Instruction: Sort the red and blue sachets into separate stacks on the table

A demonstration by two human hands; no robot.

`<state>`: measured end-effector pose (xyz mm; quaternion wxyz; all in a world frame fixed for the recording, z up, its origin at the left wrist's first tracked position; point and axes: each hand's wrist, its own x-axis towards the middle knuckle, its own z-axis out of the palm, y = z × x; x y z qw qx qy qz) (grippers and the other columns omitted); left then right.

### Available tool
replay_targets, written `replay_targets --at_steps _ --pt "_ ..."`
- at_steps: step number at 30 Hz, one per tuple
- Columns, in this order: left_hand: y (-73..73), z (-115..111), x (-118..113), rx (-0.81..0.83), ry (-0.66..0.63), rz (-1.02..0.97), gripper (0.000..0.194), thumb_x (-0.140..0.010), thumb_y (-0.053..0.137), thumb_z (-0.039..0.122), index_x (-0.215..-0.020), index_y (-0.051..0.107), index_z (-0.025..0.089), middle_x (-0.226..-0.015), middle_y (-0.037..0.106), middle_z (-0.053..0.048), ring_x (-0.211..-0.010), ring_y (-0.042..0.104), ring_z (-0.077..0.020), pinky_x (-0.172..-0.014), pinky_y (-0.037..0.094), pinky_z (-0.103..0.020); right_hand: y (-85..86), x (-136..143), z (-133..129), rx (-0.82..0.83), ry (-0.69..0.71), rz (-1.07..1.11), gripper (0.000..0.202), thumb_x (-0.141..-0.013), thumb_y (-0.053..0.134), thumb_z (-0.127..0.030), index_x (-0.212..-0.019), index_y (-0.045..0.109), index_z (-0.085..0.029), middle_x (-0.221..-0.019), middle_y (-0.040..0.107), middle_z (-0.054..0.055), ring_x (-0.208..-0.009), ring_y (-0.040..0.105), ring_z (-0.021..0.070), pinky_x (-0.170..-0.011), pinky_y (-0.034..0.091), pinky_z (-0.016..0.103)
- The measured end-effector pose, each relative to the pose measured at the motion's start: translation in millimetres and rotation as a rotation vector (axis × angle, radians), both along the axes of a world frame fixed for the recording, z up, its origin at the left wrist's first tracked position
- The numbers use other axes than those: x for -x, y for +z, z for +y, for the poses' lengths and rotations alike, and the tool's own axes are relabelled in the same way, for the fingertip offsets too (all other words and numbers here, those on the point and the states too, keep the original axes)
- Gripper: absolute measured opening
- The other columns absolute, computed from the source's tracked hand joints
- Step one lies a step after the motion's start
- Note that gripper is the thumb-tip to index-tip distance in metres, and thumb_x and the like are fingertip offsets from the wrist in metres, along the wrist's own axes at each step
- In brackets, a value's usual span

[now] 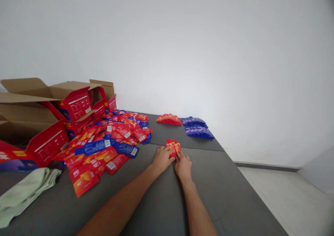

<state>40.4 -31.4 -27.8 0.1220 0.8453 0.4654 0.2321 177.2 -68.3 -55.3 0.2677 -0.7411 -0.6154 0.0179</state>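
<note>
Red packets, dark tabletop, white wall, pale floor

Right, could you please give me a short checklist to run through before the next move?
1. Hands at the red packets in front: ok; left hand and right hand both touch them.
2. Firm grip on them: cannot tell; the fingers hide it.
3. Loose pile sorted by colour: not ok; red and blue packets lie mixed.
4. Neat groups separated by colour: ok; the red group lies left of the blue rows.
5. Folded cloth clear of both hands: ok; it lies well to the left.
6. Front box open: ok; its flaps are spread.
</note>
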Motion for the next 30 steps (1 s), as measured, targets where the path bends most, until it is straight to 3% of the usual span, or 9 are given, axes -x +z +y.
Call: replay_targets --at_steps 6,10,13,19,25,30 --pt "0.2 -4.1 -21.8 -0.025 0.04 0.021 0.026 -0.088 0.052 0.031 -0.105 0.069 0.021 -0.119 0.063 -0.01 -0.11 0.05 -0.0275 -0.095 0.039 -0.041 -3.2 -2.9 1.3 0.035 -0.099 -0.027 0.044 -0.089 0.04 -0.019 -0.128 0.061 -0.024 -0.141 0.053 0.008 -0.131 0.04 0.028 -0.094 0.041 0.044" --pt "0.4 -9.3 -24.5 -0.032 0.044 0.015 0.031 -0.089 0.051 0.033 -0.114 0.065 0.023 -0.125 0.06 -0.01 -0.114 0.049 -0.0284 -0.096 0.038 -0.043 -0.2 0.5 -0.2 0.011 -0.139 -0.053 0.05 -0.087 0.042 -0.023 -0.135 0.054 -0.026 -0.146 0.047 0.007 -0.14 0.025 0.032 -0.096 0.037 0.054" --pt "2.7 -12.5 -15.9 -0.027 0.039 0.001 0.037 -0.089 0.05 0.032 -0.124 0.059 0.025 -0.134 0.054 -0.009 -0.118 0.047 -0.0274 -0.1 0.036 -0.043 4.4 8.2 -0.7 -0.045 -0.115 -0.064 0.053 -0.085 0.044 -0.021 -0.137 0.053 -0.026 -0.146 0.046 0.007 -0.14 0.024 0.0325 -0.098 0.036 0.054" --pt "7.3 -4.1 26.4 -0.059 0.125 0.034 0.041 -0.091 0.045 0.026 -0.13 0.055 0.021 -0.143 0.047 -0.013 -0.128 0.043 -0.028 -0.106 0.033 -0.045 7.1 46.0 11.2 -0.154 0.06 -0.045 0.046 -0.088 0.042 -0.021 -0.13 0.06 -0.021 -0.139 0.053 0.009 -0.134 0.036 0.0302 -0.102 0.036 0.047" --pt "5.9 21.6 85.8 -0.052 0.284 -0.009 0.04 -0.087 0.047 0.02 -0.125 0.059 0.016 -0.138 0.051 -0.016 -0.128 0.046 -0.0274 -0.108 0.034 -0.043 7.6 99.5 53.9 -0.136 0.302 -0.01 0.042 -0.09 0.042 -0.017 -0.127 0.061 -0.013 -0.129 0.061 0.012 -0.118 0.053 0.0231 -0.102 0.036 0.033" --pt "0.9 41.3 129.5 -0.018 0.372 -0.278 0.048 -0.082 0.04 0.005 -0.123 0.061 0.015 -0.129 0.061 -0.011 -0.124 0.052 -0.0193 -0.11 0.036 -0.035 18.9 146.7 95.8 -0.042 0.213 0.017 0.038 -0.092 0.047 -0.028 -0.124 0.063 -0.015 -0.12 0.066 0.012 -0.109 0.057 0.023 -0.092 0.04 0.03"
